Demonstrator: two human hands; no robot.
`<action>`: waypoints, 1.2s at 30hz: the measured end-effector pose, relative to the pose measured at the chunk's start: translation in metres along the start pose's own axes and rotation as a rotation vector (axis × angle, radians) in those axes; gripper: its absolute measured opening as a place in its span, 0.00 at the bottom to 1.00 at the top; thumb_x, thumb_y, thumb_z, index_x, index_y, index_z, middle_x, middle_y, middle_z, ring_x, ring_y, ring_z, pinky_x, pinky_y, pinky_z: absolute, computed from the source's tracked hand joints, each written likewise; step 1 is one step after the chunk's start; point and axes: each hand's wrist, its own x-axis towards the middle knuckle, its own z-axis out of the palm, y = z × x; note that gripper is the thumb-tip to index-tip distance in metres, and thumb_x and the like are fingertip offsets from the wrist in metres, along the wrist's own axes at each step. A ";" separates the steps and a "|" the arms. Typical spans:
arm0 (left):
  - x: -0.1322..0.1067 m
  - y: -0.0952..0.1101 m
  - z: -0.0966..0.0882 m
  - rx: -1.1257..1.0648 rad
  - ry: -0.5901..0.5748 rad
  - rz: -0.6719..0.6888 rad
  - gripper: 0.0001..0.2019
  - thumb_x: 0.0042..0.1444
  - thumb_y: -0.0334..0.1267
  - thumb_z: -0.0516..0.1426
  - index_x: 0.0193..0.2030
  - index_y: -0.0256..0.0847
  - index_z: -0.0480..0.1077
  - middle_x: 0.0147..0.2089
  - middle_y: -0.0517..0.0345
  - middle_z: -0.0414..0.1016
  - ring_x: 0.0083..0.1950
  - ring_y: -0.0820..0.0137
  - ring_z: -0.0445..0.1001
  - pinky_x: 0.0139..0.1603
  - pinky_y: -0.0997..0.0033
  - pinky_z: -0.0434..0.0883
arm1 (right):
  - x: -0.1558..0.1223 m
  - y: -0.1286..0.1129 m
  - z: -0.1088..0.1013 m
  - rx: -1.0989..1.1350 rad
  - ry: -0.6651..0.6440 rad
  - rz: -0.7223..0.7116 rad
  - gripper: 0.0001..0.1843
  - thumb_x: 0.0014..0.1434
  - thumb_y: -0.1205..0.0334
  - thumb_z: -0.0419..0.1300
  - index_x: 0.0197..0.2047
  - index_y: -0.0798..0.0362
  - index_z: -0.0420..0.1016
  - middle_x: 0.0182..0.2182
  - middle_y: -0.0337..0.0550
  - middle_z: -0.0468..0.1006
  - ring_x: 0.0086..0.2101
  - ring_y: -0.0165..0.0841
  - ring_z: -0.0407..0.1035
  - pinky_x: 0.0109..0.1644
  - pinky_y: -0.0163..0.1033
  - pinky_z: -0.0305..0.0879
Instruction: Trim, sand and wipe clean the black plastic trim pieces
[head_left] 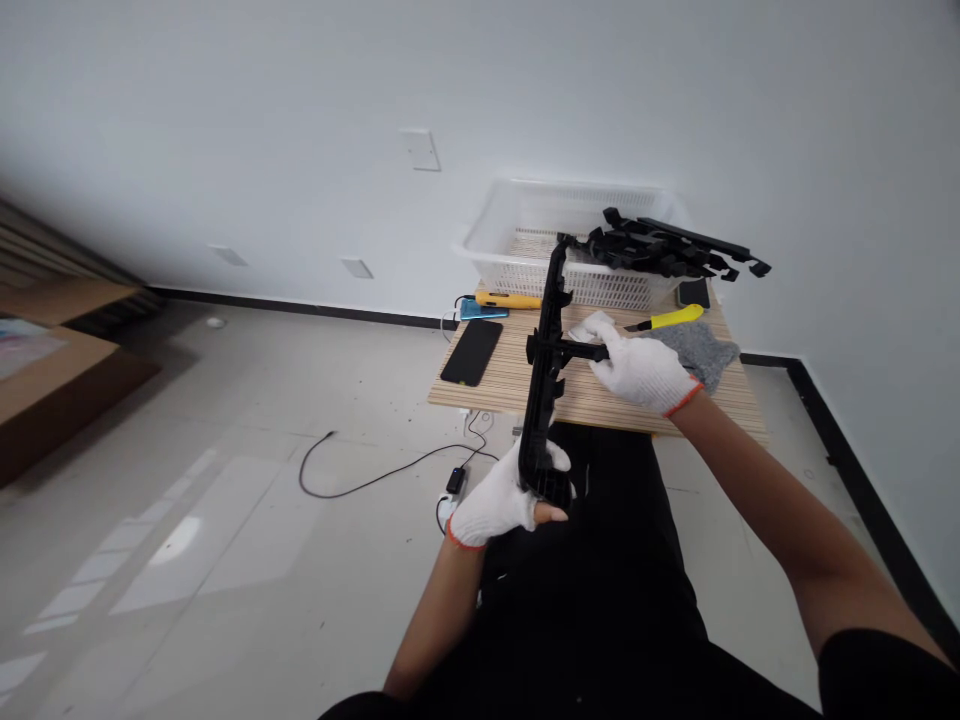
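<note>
A long black plastic part (538, 400), with clips along its length and a short crossbar, is held up at a slant over the front of the small table. My left hand (496, 502), in a white glove with the thumb tip bare, is closed around its lower end. My right hand (643, 372), also in a white glove, grips the end of the crossbar between thumb and fingers. Just beyond my right hand lie a yellow-handled knife or scraper (675, 317) and a grey cloth (701, 352). Its fingertips partly cover a small white piece I cannot make out.
A white plastic basket (499, 268) stands at the table's back against the wall, with several black plastic parts (667, 248) across its right side. A black phone (472, 352) and a yellow-handled tool (506, 300) lie on the wood-grain table (592, 405). A black cable (390, 470) trails over the floor.
</note>
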 end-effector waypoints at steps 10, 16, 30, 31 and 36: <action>0.003 0.001 0.007 -0.159 0.019 0.038 0.30 0.45 0.38 0.76 0.55 0.42 0.72 0.52 0.49 0.75 0.44 0.64 0.80 0.41 0.68 0.78 | -0.012 -0.008 -0.005 0.051 0.101 0.085 0.41 0.66 0.48 0.48 0.76 0.63 0.55 0.32 0.56 0.82 0.30 0.44 0.75 0.35 0.42 0.63; 0.004 -0.001 0.008 -0.228 0.071 0.033 0.31 0.45 0.36 0.76 0.56 0.42 0.71 0.55 0.49 0.76 0.44 0.65 0.80 0.41 0.68 0.79 | -0.022 -0.012 -0.012 0.030 0.078 0.034 0.40 0.65 0.50 0.48 0.76 0.61 0.56 0.30 0.54 0.82 0.28 0.43 0.74 0.33 0.40 0.61; 0.002 -0.003 0.007 -0.206 0.067 0.051 0.35 0.50 0.36 0.73 0.64 0.47 0.67 0.60 0.47 0.74 0.47 0.63 0.80 0.44 0.65 0.79 | -0.022 -0.013 -0.013 -0.094 0.024 -0.059 0.42 0.67 0.56 0.44 0.79 0.68 0.40 0.31 0.56 0.82 0.29 0.43 0.74 0.33 0.41 0.57; 0.002 -0.003 0.007 -0.213 0.061 0.051 0.35 0.51 0.36 0.73 0.64 0.47 0.67 0.61 0.47 0.74 0.47 0.64 0.80 0.44 0.65 0.79 | -0.022 -0.013 -0.014 -0.089 0.023 -0.055 0.42 0.67 0.56 0.44 0.79 0.68 0.41 0.31 0.56 0.82 0.29 0.43 0.74 0.32 0.41 0.56; 0.001 0.000 0.008 -0.222 0.047 0.041 0.35 0.51 0.37 0.73 0.64 0.46 0.66 0.61 0.46 0.72 0.46 0.65 0.79 0.43 0.67 0.78 | -0.023 -0.013 -0.013 -0.063 0.046 -0.059 0.41 0.67 0.56 0.45 0.78 0.67 0.44 0.31 0.55 0.82 0.29 0.42 0.73 0.32 0.41 0.55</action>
